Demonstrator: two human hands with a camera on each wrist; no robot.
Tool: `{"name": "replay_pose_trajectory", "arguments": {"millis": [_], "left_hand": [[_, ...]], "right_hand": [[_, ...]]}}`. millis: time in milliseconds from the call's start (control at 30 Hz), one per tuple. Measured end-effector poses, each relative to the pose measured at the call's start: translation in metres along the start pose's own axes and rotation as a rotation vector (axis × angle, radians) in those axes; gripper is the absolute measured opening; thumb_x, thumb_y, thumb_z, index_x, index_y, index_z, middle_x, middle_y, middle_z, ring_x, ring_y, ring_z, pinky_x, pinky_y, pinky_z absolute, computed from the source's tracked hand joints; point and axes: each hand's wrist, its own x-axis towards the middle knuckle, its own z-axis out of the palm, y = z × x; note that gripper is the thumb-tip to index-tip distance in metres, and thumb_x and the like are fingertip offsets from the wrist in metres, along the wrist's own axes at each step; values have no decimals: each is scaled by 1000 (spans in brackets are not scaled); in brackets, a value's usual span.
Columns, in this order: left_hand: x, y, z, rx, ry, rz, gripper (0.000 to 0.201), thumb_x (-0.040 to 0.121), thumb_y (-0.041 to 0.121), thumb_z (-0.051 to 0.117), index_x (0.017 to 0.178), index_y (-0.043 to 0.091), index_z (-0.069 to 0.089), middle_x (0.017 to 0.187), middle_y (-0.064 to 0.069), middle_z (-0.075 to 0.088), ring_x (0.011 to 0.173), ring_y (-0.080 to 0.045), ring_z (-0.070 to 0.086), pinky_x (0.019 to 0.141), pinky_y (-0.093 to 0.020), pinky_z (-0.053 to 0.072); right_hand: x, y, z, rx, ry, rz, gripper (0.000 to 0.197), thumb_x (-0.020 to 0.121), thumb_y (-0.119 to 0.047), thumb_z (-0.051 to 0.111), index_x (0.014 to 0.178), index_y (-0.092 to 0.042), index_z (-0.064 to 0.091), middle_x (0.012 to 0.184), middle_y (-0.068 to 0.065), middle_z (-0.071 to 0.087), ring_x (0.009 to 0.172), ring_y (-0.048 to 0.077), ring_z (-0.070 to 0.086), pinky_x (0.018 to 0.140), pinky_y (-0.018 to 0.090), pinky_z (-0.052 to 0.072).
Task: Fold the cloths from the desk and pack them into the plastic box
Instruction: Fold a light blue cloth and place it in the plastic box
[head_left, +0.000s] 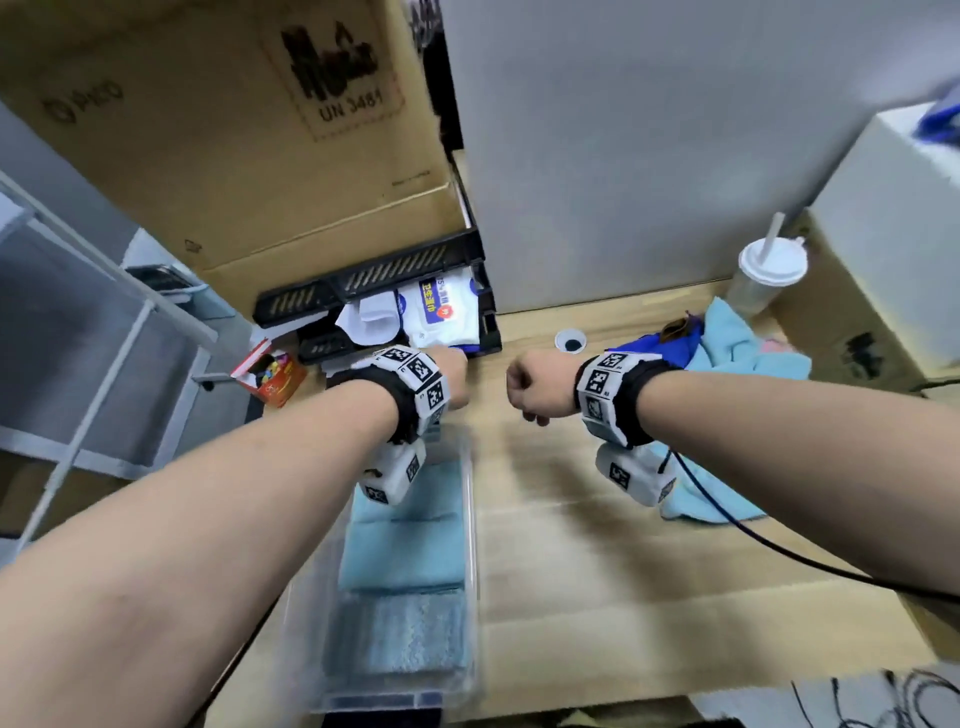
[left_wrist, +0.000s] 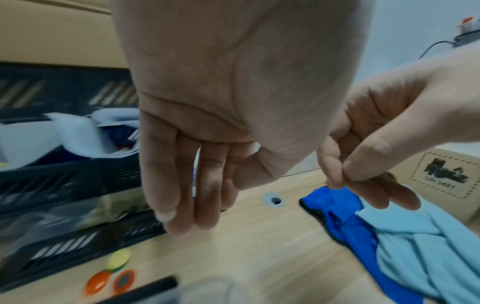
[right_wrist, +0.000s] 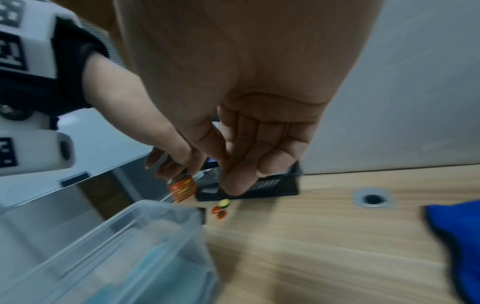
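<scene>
A clear plastic box (head_left: 471, 519) stands at the desk's near left edge with folded light blue cloths (head_left: 410, 551) stacked inside. At the far right of the desk lies a loose pile: a royal blue cloth (head_left: 654, 347) and a light blue cloth (head_left: 743, 348). My left hand (head_left: 454, 379) hovers above the far end of the box, its fingers (left_wrist: 182, 195) hanging straight and holding nothing. My right hand (head_left: 535, 387) hovers over bare desk left of the pile, its fingers (right_wrist: 259, 160) loosely curled with the thumb at the index tip, nothing between them.
Black stacked trays (head_left: 395, 270) with a wipes pack stand behind the box, under a big cardboard box (head_left: 234, 130). Small round magnets (left_wrist: 114, 273) and a red carton (head_left: 270, 376) lie near the trays. A lidded cup with a straw (head_left: 769, 270) stands behind the pile. A black cable (head_left: 779, 551) crosses the right.
</scene>
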Motion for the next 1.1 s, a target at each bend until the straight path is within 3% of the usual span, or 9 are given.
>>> {"name": "replay_pose_trajectory", "arguments": {"millis": [200, 300, 433, 600, 767, 867, 967, 1033, 1100], "left_hand": [[37, 95, -21, -22, 53, 132, 19, 81, 22, 54, 87, 11, 68, 84, -7, 67, 78, -27, 65, 64, -29, 50], [54, 133, -6, 40, 18, 193, 16, 79, 25, 53, 76, 12, 63, 76, -5, 65, 71, -26, 62, 58, -28, 50], [72, 164, 23, 51, -84, 192, 17, 82, 17, 53, 66, 10, 52, 67, -6, 55, 61, -24, 52, 49, -25, 34], [71, 177, 41, 128, -201, 172, 33, 92, 18, 51, 60, 10, 45, 60, -3, 47, 51, -17, 43, 45, -23, 32], [70, 172, 42, 110, -262, 169, 37, 93, 22, 51, 60, 9, 45, 59, -3, 46, 53, -19, 43, 49, -24, 35], [73, 168, 43, 81, -195, 180, 33, 90, 27, 54, 63, 9, 48, 63, -4, 49, 57, -21, 45, 50, -27, 35], [72, 167, 36, -74, -134, 214, 21, 86, 24, 57, 102, 10, 59, 91, -7, 60, 79, -25, 56, 66, -29, 45], [73, 166, 32, -206, -68, 252, 57, 82, 20, 62, 134, 12, 41, 112, -11, 62, 94, -28, 61, 79, -35, 52], [71, 165, 22, -325, 31, 319, 81, 76, 18, 68, 144, 16, 25, 118, -14, 61, 96, -29, 64, 84, -41, 54]], "right_hand": [[-38, 141, -41, -166, 199, 337, 7, 78, -17, 54, 78, -12, 59, 84, 12, 68, 80, 32, 65, 67, 31, 51], [-55, 201, -29, -236, 184, 500, 29, 83, -21, 61, 108, -8, 56, 110, 14, 62, 99, 33, 62, 74, 31, 47], [-65, 245, 7, -207, 182, 663, 55, 76, -30, 73, 116, -11, 41, 115, 14, 48, 103, 37, 60, 75, 37, 45], [-65, 257, 21, -217, 131, 686, 27, 79, -18, 65, 100, -10, 49, 108, 12, 62, 95, 34, 65, 70, 33, 47], [-70, 256, 15, -311, 86, 609, 26, 87, -4, 47, 108, -6, 60, 112, 15, 62, 102, 35, 63, 75, 34, 46], [-71, 246, 9, -273, 157, 493, 15, 82, -16, 58, 95, -11, 63, 94, 12, 61, 92, 33, 64, 70, 30, 46], [-64, 226, 1, -151, 273, 223, 11, 69, -30, 62, 67, -21, 56, 72, 2, 62, 75, 28, 61, 65, 30, 49], [-61, 206, -3, -78, 348, 3, 16, 65, -32, 60, 61, -22, 48, 60, -3, 57, 63, 26, 53, 61, 32, 49], [-60, 181, -9, -26, 427, -186, 15, 63, -34, 58, 61, -23, 48, 55, -4, 54, 55, 22, 48, 56, 31, 46]]}}
